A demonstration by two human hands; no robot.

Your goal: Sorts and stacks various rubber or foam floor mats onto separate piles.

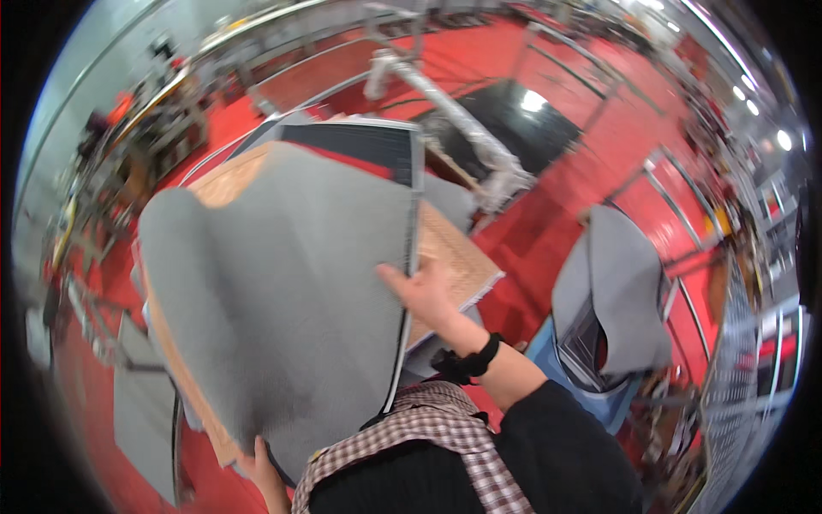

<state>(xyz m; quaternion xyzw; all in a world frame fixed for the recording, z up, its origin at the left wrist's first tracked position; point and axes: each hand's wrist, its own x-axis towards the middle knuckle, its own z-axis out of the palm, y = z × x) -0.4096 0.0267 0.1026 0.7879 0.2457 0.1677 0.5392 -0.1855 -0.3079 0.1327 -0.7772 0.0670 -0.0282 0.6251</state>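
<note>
Wearing: the person has a checked apron (467, 441) and, near the right wrist, a black band (469, 361).
Left hand (257, 469): grasping the grey mat (300, 274) by its lower edge, thumb uppermost, other fingers hidden.
Right hand (425, 298): grasping that mat's right edge, thumb on the grey face.
Grey mat: in front of the body, between both hands, bowed, over a pile.
Tan mat (458, 248): underneath, jutting out at the right.
Folded mat (616, 274): grey, apart, farther right.
Pole (449, 104): wrapped, slanting beyond the pile.
Black sheet (505, 124): on the red floor (552, 224).
Worktop (265, 19): far left, cluttered.
</note>
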